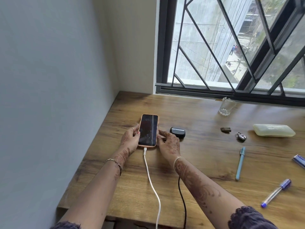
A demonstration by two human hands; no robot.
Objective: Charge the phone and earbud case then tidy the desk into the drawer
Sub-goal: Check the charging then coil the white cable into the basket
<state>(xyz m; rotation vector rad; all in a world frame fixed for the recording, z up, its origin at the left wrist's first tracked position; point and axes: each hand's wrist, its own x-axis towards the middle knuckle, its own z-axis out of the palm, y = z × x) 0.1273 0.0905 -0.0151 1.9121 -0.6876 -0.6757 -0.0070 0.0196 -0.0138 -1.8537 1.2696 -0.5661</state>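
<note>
Head view.
- Phone (148,130): peach cover, screen up and lit, on the far left part of the wooden desk (206,156). A white cable (151,179) is plugged into its near end.
- Left hand (130,138): fingers curled round the phone's left edge, thumb on the screen's border.
- Right hand (169,142): bent fingertips grip the phone's right edge.
- Earbud case (177,132): dark, closed, just right of the phone and partly behind the right hand.
- Black cable (182,199): runs under the right forearm, its end hidden.
- Further right: glass (226,106), padlock (241,137), light-blue pen (240,164), blue-capped pen (275,193).
</note>
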